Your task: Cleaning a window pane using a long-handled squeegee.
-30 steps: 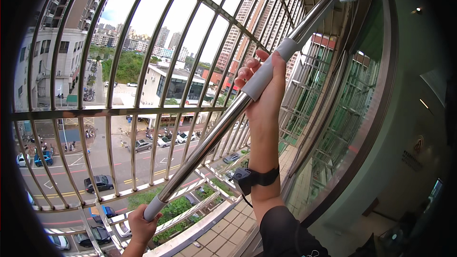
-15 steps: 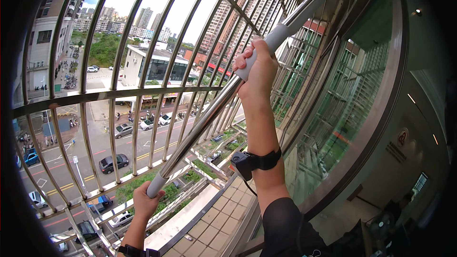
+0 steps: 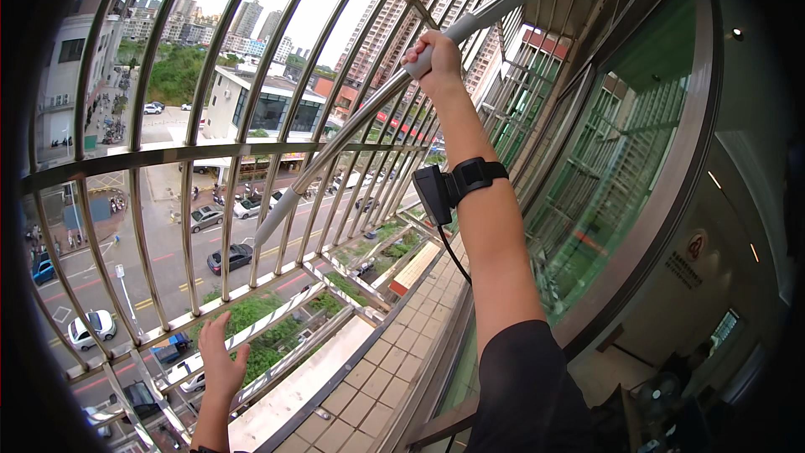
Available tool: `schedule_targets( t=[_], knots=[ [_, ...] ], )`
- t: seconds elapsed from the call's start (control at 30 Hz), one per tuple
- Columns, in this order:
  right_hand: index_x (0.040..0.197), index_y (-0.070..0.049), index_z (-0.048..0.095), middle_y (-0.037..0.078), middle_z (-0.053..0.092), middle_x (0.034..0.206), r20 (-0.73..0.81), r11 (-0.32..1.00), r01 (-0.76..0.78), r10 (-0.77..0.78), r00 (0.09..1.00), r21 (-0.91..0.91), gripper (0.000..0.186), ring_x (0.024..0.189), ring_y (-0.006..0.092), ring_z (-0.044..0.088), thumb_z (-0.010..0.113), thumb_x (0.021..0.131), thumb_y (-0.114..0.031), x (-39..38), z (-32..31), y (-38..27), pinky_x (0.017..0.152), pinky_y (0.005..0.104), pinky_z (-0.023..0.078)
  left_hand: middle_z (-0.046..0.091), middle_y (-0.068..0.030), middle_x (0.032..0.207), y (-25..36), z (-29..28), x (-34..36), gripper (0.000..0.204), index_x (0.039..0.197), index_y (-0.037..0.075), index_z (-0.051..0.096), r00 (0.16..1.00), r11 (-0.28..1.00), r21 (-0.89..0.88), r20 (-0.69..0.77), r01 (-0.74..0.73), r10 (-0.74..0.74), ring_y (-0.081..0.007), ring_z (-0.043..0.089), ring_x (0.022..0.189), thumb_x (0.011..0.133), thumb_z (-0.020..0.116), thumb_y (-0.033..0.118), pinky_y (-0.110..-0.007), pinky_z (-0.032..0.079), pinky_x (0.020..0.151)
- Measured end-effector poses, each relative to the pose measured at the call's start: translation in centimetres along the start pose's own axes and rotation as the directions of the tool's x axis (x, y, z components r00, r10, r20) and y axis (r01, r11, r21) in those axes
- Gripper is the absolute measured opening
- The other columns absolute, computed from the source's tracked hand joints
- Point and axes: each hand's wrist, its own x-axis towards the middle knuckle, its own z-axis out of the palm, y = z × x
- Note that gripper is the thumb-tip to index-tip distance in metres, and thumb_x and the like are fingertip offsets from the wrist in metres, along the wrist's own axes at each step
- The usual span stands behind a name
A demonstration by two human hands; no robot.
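Observation:
A long silver telescopic pole (image 3: 352,123) with grey grips slants up from the middle left to the upper right. My right hand (image 3: 438,63) is raised high with its fingers wrapped round the upper grey grip. Below the pole's lower grey end (image 3: 276,216), my left hand (image 3: 222,362) is open, thumb apart from the fingers, holding nothing. That lower end hangs free beside the metal window bars (image 3: 159,155). Toward the upper right, the pole's far end reaches the dark edge of the view, and what is on it cannot be made out.
Green-tinted glass windows (image 3: 599,172) in a dark frame run along my right. Below lies a tiled ledge (image 3: 369,386), with metal crossbars (image 3: 289,306) beside it. A street with cars shows beyond the bars. A black strapped device (image 3: 453,189) with a cable sits on my right forearm.
My left hand has let go of the pole's lower end and opened. The pole's lower end has swung up, and my right hand has risen slightly with the upper grip.

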Motion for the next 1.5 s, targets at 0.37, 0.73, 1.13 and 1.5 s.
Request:
schedule_targets(
  t=[0.37,0.73,1.13,1.5],
  knots=[
    [0.083,0.002,0.045,0.008,0.047,0.057,-0.566,0.949,0.199,-0.307,0.765,-0.246,0.012,0.040,0.0177,0.048,0.053,0.074,-0.001,0.8,-0.2,-7.1,0.037,0.0323,0.042,0.041,-0.0148,0.116,-5.7,2.6,-13.5,0.099,0.128,0.003,0.041,0.971,0.958,0.229,0.121,0.175,-0.206,-0.0351,0.035,0.114,0.040,0.085,0.010,-0.047,0.025,0.097],
    [0.101,0.006,0.047,0.010,0.053,0.068,-0.650,0.864,0.116,-0.451,0.611,-0.490,0.031,0.040,0.0165,0.049,0.058,0.072,0.003,-0.6,-4.2,-5.9,0.036,0.0281,0.041,0.043,-0.0200,0.130,-7.6,2.3,-14.2,0.079,0.136,0.007,0.034,0.949,0.954,0.226,0.203,0.196,-0.242,-0.0348,0.037,0.122,0.067,0.072,0.009,-0.042,0.025,0.104],
    [0.109,0.002,0.041,0.007,0.049,0.065,-0.499,0.947,0.277,-0.321,0.805,-0.161,0.039,0.037,0.0142,0.044,0.048,0.071,0.004,1.6,6.0,-1.3,0.035,0.0292,0.039,0.047,-0.0230,0.123,-7.7,2.0,-14.4,0.073,0.133,0.003,0.038,0.978,0.976,0.184,0.151,0.115,-0.144,-0.0378,0.040,0.117,0.067,0.068,0.004,-0.045,0.028,0.101],
    [0.119,0.002,0.041,0.012,0.054,0.075,-0.453,0.844,0.366,-0.523,0.722,-0.392,0.049,0.037,0.0155,0.046,0.048,0.070,0.005,-0.6,6.8,-1.9,0.033,0.0270,0.039,0.050,-0.0252,0.118,-7.9,2.3,-14.2,0.060,0.125,-0.001,0.045,0.992,0.986,0.155,0.095,0.067,-0.082,-0.0391,0.043,0.114,0.068,0.063,0.002,-0.045,0.029,0.101]
  ],
)
